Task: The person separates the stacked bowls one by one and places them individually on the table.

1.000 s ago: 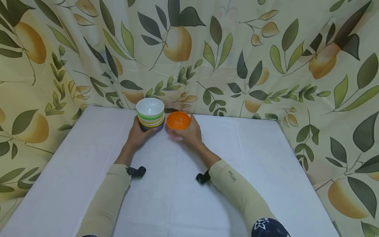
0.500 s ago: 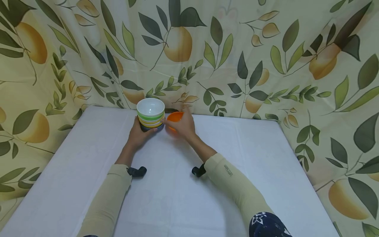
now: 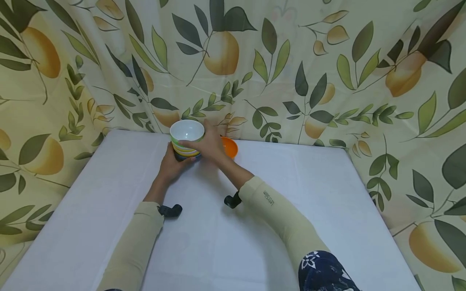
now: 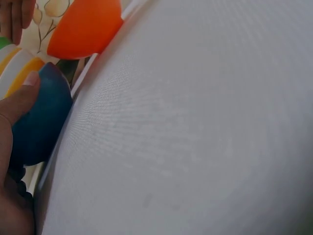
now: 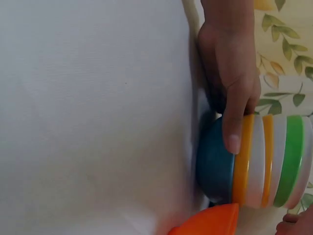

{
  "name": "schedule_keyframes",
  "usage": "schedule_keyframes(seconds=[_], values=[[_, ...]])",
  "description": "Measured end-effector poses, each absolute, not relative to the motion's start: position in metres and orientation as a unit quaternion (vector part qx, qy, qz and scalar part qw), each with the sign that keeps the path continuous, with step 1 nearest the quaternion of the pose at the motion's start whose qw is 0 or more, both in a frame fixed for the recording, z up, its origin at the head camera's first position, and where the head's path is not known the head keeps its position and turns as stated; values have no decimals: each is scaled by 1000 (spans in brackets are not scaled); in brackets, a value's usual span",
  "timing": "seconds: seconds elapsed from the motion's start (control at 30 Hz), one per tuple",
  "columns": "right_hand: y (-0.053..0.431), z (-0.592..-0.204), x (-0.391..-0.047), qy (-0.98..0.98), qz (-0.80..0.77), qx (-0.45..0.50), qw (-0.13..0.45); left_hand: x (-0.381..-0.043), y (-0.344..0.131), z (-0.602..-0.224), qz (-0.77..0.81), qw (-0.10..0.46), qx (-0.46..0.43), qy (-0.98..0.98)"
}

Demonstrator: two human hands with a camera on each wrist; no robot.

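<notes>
Several nested bowls stand in a stack at the table's back edge. A white bowl [image 3: 187, 129] is on top, green and yellow bands show below it, and a dark blue bowl [image 5: 213, 164] is the lowest. My left hand [image 3: 170, 165] grips the stack low on its left side, its thumb across the blue bowl. Reaching over from the right, my right hand [image 3: 211, 143] spans the upper bowls with its thumb in front and fingers behind; firm contact is not clear. An orange bowl [image 3: 230, 147] stands just right of the stack, partly hidden by the right hand.
A white cloth covers the table [image 3: 204, 234]. Directly behind its back edge hangs a curtain [image 3: 269, 93] printed with fruit and leaves. Both wrists carry small black cameras [image 3: 171, 211] on their inner sides.
My right hand has left the orange bowl and moved left to the top of the stack. The orange bowl now stands free of it. The left hand has kept its hold.
</notes>
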State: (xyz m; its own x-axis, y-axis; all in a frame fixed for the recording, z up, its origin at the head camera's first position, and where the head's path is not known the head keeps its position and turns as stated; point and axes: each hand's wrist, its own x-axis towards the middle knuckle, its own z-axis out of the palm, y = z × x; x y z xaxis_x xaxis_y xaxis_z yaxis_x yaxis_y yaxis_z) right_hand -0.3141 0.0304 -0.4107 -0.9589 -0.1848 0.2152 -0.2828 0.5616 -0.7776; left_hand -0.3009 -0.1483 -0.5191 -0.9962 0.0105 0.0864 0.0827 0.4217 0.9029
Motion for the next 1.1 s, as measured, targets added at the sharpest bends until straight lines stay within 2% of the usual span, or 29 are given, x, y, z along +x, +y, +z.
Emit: schedule_keyframes(seconds=[0.57,1.1], values=[[23,-424,-331,-878,453,143,62,-300,-148,-516,-532,36,-29,-845],[21,-418,-324,-836,524,136,93,-299,-146,-515,-531,36,-21,-846]])
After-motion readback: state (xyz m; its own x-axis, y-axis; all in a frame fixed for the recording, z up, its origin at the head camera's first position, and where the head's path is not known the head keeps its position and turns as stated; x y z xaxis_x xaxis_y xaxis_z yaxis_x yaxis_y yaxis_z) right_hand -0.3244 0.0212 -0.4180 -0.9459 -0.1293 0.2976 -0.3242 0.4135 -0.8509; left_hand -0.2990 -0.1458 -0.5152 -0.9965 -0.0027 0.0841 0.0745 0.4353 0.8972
